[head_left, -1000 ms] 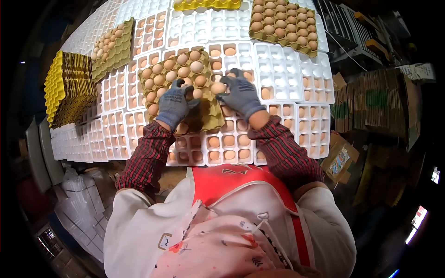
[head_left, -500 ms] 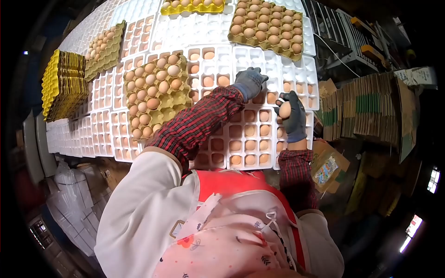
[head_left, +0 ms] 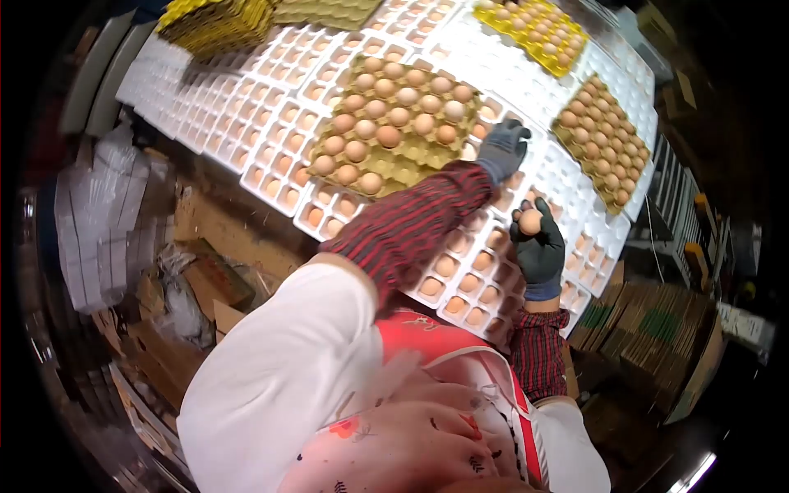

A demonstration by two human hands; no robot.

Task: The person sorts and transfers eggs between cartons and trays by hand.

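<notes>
White egg trays [head_left: 485,62] form the surface. On them rest tan egg trays [head_left: 415,163], a yellow egg tray [head_left: 534,54] and stacked yellow trays [head_left: 220,31].

**Left hand [head_left: 504,149] outstretched, right hand [head_left: 541,255] palm up**

The left forearm [head_left: 411,218] slants across the body's front, bringing its gloved hand just beyond the right one. The left hand shows its back, knuckles bent and fingers pointing away from the body; its palm is hidden. Nearer the body, the right hand is cupped, its gloved fingers curled in a grip. Bare right wrist [head_left: 542,306] shows between glove and sleeve, above an upright right forearm [head_left: 540,353].
</notes>
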